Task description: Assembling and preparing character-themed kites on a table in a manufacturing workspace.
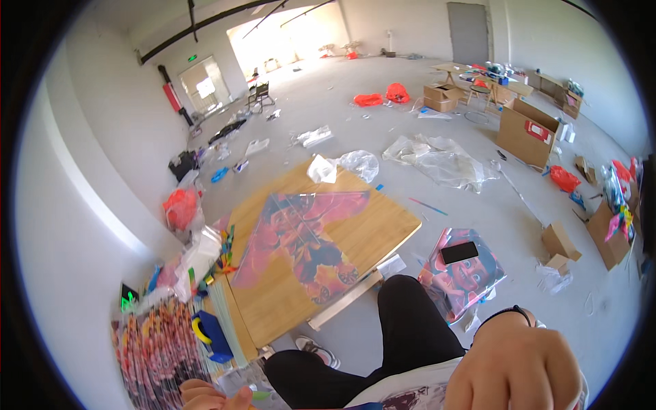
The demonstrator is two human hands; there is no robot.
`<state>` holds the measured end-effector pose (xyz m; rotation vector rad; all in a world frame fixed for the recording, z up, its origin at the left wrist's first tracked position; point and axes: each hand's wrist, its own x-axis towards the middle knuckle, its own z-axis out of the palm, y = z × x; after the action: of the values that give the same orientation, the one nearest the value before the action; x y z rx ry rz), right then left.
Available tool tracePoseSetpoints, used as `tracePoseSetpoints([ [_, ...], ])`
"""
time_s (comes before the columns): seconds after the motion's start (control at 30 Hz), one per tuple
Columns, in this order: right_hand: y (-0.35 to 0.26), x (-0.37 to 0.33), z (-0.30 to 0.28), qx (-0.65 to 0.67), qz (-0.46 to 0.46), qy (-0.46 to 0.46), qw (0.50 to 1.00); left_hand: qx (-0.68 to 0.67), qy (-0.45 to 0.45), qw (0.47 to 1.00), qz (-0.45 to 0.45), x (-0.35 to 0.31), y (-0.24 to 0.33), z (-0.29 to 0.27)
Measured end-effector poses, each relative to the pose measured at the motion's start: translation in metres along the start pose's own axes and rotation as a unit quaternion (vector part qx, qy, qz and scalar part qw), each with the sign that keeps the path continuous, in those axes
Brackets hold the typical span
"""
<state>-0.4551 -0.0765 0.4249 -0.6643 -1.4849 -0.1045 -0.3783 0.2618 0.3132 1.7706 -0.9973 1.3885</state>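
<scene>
My left hand [213, 396] is at the lower edge, cut off by the frame, its fingers curled. A small light-green piece [261, 395] shows at its thumb; what else it holds is out of sight. My right hand [519, 372] is closed at the lower right over my lap, knuckles up, hiding whatever is in its fingers. A dark band circles that wrist. On the wooden table [383, 225] ahead lies a kite-shaped printed sheet [294, 239] with a cartoon figure. Nearest to my left hand are a blue tape dispenser [217, 336] and a stack of printed sheets [157, 348].
Right of my knee, a black phone [459, 253] lies on another printed sheet [471, 281]. Clear plastic film [437, 160] is spread on the floor. Cardboard boxes [519, 133] and red bags [564, 179] stand at the right. Coloured strips [227, 251] lie along the table's left edge.
</scene>
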Motion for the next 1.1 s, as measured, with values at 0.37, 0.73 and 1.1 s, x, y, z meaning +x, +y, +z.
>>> tracePoseSetpoints([
  [0.37, -0.002, -0.001, -0.001, -0.006, -0.026, 0.023, 0.999, 0.075, -0.158, 0.984, -0.017, -0.012, -0.003, 0.008],
  [0.73, 0.096, -0.104, -0.036, -0.203, 0.424, 0.218, 0.855, 0.026, -0.172, 0.980, -0.097, -0.004, 0.026, 0.062],
  [1.1, 0.141, -0.155, -0.029, -0.072, 0.447, 0.272, 0.849, 0.035, -0.270, 0.954, -0.125, -0.040, 0.003, 0.089],
])
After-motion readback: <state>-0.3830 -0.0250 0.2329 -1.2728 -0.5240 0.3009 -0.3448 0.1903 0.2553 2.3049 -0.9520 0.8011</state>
